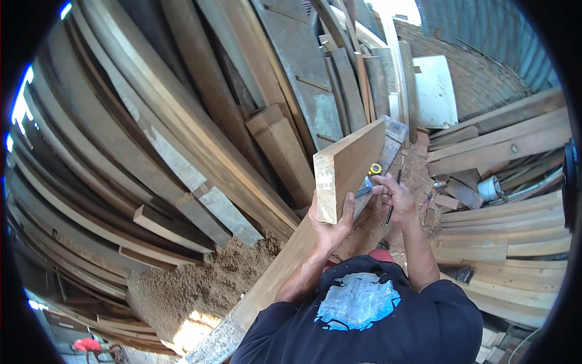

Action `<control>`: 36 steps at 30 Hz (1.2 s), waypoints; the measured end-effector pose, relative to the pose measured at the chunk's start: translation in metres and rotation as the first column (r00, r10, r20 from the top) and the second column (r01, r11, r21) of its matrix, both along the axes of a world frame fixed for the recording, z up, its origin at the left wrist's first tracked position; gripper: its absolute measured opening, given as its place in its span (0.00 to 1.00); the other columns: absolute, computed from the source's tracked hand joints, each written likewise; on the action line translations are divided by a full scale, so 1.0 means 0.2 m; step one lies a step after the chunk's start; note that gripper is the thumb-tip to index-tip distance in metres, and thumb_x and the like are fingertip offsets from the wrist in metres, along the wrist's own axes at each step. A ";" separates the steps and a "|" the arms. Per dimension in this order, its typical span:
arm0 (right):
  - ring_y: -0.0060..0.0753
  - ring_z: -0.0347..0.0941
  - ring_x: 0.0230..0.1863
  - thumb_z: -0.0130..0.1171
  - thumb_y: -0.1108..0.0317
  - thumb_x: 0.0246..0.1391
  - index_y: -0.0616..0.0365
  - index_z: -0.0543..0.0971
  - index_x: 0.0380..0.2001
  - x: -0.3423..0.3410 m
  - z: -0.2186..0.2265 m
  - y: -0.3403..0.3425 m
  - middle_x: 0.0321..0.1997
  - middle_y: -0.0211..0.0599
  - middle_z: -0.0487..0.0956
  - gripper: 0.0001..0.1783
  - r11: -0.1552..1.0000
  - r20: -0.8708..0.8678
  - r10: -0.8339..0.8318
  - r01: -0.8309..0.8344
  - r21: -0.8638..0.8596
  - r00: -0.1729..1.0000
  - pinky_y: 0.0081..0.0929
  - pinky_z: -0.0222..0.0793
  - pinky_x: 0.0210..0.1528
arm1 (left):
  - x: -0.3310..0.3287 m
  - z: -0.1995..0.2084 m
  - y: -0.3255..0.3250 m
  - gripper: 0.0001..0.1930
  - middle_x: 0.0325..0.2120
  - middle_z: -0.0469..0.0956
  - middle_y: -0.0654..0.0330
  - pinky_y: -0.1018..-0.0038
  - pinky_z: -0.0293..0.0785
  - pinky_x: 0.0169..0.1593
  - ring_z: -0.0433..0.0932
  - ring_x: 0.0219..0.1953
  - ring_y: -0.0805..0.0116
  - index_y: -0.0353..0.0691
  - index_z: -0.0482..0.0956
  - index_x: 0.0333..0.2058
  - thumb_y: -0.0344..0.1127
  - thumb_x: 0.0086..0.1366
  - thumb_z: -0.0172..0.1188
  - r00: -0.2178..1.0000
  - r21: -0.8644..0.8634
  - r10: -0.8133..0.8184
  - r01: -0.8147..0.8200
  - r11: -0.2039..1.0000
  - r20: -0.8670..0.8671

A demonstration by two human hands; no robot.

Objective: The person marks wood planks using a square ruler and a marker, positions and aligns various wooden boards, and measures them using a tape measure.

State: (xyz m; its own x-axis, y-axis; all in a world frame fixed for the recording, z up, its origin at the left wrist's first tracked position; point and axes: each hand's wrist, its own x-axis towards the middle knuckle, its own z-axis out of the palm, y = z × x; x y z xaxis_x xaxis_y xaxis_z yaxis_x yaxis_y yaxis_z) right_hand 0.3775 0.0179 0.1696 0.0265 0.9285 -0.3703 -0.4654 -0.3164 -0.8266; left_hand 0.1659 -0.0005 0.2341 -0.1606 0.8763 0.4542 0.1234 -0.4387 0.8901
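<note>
A thick wooden board (359, 159) stands on its narrow edge on a long timber (273, 280). My left hand (331, 229) is closed round the board's near lower end, thumb on its right face. Just right of the board, my right hand (395, 199) holds a dark pencil (389, 213) between its fingers, pointing downward. The fingertips of that hand are close to a blue tool (364, 187) whose kind I cannot make out. A round yellow-and-black tape measure (376, 168) sits beyond the blue tool, beside the board.
Long planks (182, 130) lean in rows on the left and ahead. Stacked boards (503, 227) lie on the right, with a white cylindrical container (490, 188) among scraps. Sawdust (200, 282) covers the floor. A person in red (88, 345) is far off at lower left.
</note>
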 end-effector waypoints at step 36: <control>0.08 0.57 0.13 0.57 0.24 0.55 0.49 0.79 0.41 0.73 -0.53 0.53 0.20 0.16 0.74 0.36 0.981 -0.196 0.022 -0.058 -0.183 0.980 0.12 0.48 0.13 | -0.14 -0.04 0.20 0.31 0.48 0.83 0.48 0.46 0.62 0.69 0.79 0.57 0.46 0.39 0.80 0.47 0.42 0.41 0.75 0.729 0.229 -0.658 0.619 0.752 0.191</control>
